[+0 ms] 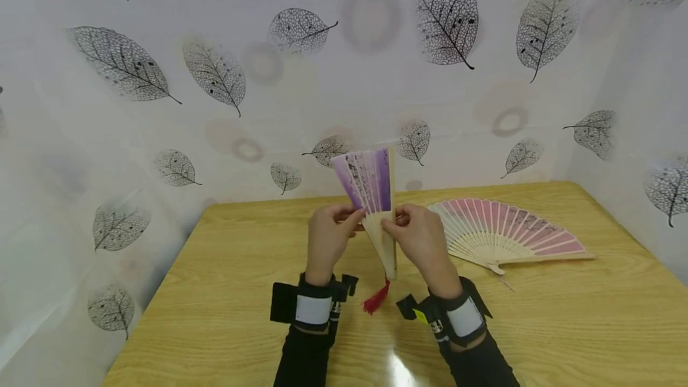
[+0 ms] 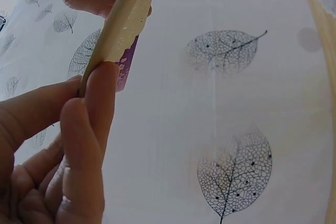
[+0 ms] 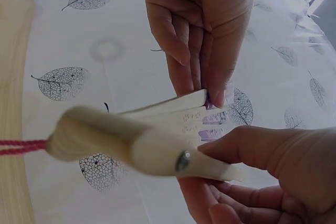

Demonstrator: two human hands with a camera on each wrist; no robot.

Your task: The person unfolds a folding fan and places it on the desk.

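Note:
A purple folding fan stands partly spread above the table, its leaf upward and its pale ribs narrowing to the pivot below. My left hand pinches its left edge between thumb and fingers. On the other edge, the right hand grips the outer guard rib, thumb in front. A red tassel dangles from the pivot end. The right wrist view shows the metal rivet and the red cord close up. Seen from the left wrist, the pale fan rib sits between thumb and fingertips.
A pink folding fan lies spread on the wooden table, right of my right hand. Behind the table hangs a pale leaf-print cloth, which also covers the sides. Each wrist wears a black strap with a camera.

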